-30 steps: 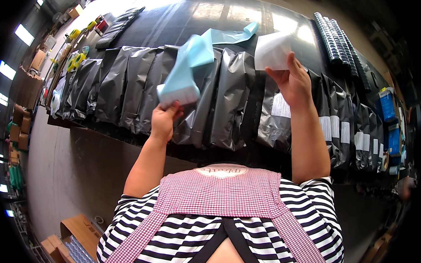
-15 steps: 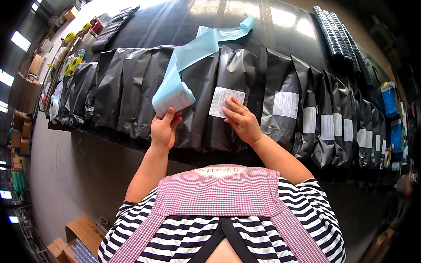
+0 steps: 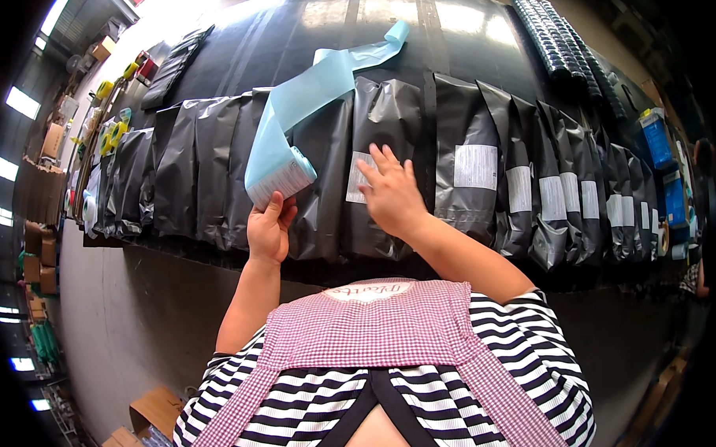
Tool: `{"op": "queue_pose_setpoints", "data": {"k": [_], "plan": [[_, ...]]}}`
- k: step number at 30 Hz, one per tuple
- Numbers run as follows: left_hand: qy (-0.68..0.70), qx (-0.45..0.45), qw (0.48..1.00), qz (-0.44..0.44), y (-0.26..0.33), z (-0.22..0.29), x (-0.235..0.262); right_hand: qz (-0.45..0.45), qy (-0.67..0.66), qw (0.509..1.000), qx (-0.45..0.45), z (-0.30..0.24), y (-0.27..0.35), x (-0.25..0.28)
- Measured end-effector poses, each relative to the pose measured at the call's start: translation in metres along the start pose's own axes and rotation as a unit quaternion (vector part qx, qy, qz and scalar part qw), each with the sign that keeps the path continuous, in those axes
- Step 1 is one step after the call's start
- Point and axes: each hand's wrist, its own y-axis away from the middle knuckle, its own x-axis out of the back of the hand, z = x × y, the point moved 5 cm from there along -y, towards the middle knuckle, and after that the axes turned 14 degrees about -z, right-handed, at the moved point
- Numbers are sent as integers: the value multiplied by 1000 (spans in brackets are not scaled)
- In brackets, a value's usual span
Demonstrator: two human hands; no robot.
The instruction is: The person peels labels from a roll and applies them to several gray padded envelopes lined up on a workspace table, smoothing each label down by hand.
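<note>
My left hand (image 3: 269, 232) pinches the lower edge of a roll of white printed labels (image 3: 282, 180). From that roll a long light-blue backing strip (image 3: 311, 96) trails up and away across the black table. My right hand (image 3: 394, 195), fingers outstretched, lies over a white label (image 3: 358, 178) on a grey-black plastic bag (image 3: 387, 114), covering the label's right part. To the right stands another bag (image 3: 464, 109) with a white label (image 3: 476, 166) on its front. The bag (image 3: 323, 143) just left of the covered one is partly hidden by the roll and strip.
More labelled bags (image 3: 553, 163) line the table edge on the right; bags without visible labels (image 3: 214, 159) line the left. Dark bundled rolls (image 3: 557, 41) lie at the far right, flat black bags (image 3: 176, 66) at the far left. Yellow tape rolls (image 3: 113, 136) sit at the left end.
My right hand has slid a little left and up, covering more of the label. My left hand still holds the label roll. The whole view has shifted slightly.
</note>
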Motion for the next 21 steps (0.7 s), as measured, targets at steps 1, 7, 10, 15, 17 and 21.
{"op": "queue_pose_setpoints", "data": {"k": [1, 7, 10, 15, 17, 21], "plan": [[0, 0, 1000, -5, -2, 1, -6, 39, 11, 999, -36, 5, -18, -15], [-13, 4, 1000, -27, 4, 9, -18, -37, 77, 986, -143, 4, -46, -40], [-11, -5, 1000, -10, 11, 11, -5, -46, 95, 982, -157, 11, -46, -37], [-15, 1, 1000, -13, 24, 15, 8, -71, 162, 959, -221, 68, -19, -4], [-14, 14, 999, -30, 29, 13, 14, -57, 129, 970, -200, 85, -4, 14], [-4, 9, 997, -75, 40, 23, -8, 232, 57, 970, 55, 24, 22, 54]]}}
